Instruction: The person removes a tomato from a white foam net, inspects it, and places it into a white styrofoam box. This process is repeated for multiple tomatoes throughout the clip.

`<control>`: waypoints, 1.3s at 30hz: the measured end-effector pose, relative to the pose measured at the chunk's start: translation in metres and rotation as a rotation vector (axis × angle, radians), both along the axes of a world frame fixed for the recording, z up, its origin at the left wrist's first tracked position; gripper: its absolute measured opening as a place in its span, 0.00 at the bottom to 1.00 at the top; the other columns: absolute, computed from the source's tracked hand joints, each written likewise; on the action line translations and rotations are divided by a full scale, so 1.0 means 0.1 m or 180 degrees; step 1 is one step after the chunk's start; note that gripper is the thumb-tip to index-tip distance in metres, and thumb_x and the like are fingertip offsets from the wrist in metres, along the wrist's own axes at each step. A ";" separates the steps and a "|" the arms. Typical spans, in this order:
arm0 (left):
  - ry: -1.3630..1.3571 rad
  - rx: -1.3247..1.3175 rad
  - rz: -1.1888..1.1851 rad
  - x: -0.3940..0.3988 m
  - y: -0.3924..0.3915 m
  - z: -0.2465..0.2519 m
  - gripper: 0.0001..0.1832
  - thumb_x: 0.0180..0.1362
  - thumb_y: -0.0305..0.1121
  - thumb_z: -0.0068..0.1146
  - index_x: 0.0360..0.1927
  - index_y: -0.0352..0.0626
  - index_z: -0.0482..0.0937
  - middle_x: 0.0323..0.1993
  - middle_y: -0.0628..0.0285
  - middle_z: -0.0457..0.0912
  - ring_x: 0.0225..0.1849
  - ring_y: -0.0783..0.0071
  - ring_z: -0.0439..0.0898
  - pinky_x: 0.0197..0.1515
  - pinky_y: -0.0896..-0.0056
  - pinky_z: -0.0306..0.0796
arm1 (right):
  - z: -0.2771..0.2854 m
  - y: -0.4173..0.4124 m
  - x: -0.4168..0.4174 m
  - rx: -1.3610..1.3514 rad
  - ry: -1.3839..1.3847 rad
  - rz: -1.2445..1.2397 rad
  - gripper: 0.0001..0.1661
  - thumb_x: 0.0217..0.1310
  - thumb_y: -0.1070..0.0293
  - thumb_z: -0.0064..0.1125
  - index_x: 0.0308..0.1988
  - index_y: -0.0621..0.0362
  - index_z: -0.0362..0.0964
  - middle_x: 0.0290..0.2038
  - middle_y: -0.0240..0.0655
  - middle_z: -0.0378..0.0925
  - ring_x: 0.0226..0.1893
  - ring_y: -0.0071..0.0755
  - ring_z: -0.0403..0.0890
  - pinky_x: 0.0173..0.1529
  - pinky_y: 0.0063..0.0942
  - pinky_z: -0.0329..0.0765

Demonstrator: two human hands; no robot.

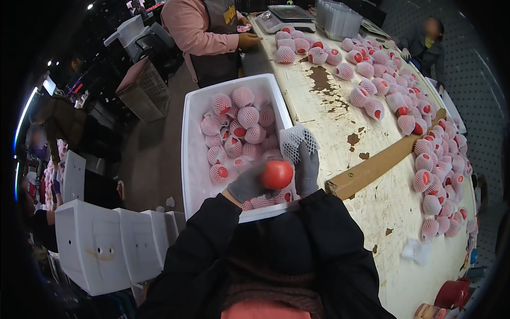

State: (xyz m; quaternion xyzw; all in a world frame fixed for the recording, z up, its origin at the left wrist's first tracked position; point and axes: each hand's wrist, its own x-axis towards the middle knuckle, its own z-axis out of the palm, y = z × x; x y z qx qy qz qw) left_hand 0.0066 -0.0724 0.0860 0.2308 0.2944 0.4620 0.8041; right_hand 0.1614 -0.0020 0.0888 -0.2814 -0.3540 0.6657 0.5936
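My left hand [248,184], in a grey glove, holds a bare round red fruit [277,174] that looks like a tomato or an apple. Beside it, my right hand [307,169], gloved too, has a white foam net sleeve [298,142] over its raised fingers. Both hands are above the near right side of a white foam box [187,159]. Net-wrapped red fruits [248,117] lie inside the box, some partly hidden by my left hand.
Right of the box stands a worn table [338,155] bearing many netted fruits [398,89], a long cardboard piece [382,161] and a scale [279,20]. A person [207,36] stands beyond the box. Stacked foam boxes [103,243] are at lower left.
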 end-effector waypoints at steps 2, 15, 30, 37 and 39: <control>0.0007 -0.0077 0.0014 -0.01 0.00 0.03 0.37 0.51 0.59 0.53 0.57 0.46 0.62 0.49 0.46 0.70 0.42 0.56 0.73 0.38 0.61 0.75 | 0.03 -0.02 0.01 0.0084 0.0016 0.0145 0.23 0.63 0.64 0.50 0.54 0.66 0.61 0.46 0.36 0.72 0.43 0.26 0.74 0.48 0.22 0.72; -0.0520 -0.0540 0.0733 0.09 0.14 0.27 0.36 0.56 0.69 0.32 0.53 0.49 0.65 0.43 0.61 0.74 0.40 0.68 0.74 0.34 0.68 0.72 | 0.19 -0.12 -0.08 0.2005 -0.2056 0.1024 0.50 0.30 0.60 0.75 0.57 0.59 0.61 0.50 0.43 0.66 0.53 0.44 0.68 0.57 0.35 0.66; 0.0057 0.0251 0.0956 0.10 0.17 -0.04 0.34 0.58 0.55 0.50 0.59 0.39 0.61 0.52 0.54 0.68 0.52 0.64 0.71 0.54 0.60 0.69 | 0.06 -0.05 -0.08 0.1605 -0.2296 0.0323 0.41 0.35 0.58 0.74 0.50 0.61 0.65 0.44 0.42 0.71 0.43 0.40 0.76 0.49 0.32 0.73; 0.0029 0.0171 0.1191 0.20 0.13 0.02 0.33 0.56 0.52 0.55 0.56 0.37 0.62 0.49 0.54 0.70 0.49 0.66 0.72 0.52 0.64 0.69 | 0.08 -0.07 -0.08 0.1753 -0.2232 0.0389 0.38 0.38 0.58 0.72 0.50 0.60 0.66 0.45 0.44 0.71 0.45 0.40 0.74 0.51 0.32 0.71; -0.0103 0.0050 0.0963 0.16 0.15 -0.02 0.34 0.56 0.54 0.53 0.57 0.39 0.61 0.49 0.55 0.70 0.48 0.65 0.73 0.50 0.64 0.70 | 0.01 -0.04 -0.13 0.1704 -0.1927 0.0268 0.36 0.40 0.59 0.70 0.50 0.60 0.66 0.46 0.43 0.71 0.46 0.38 0.74 0.51 0.32 0.71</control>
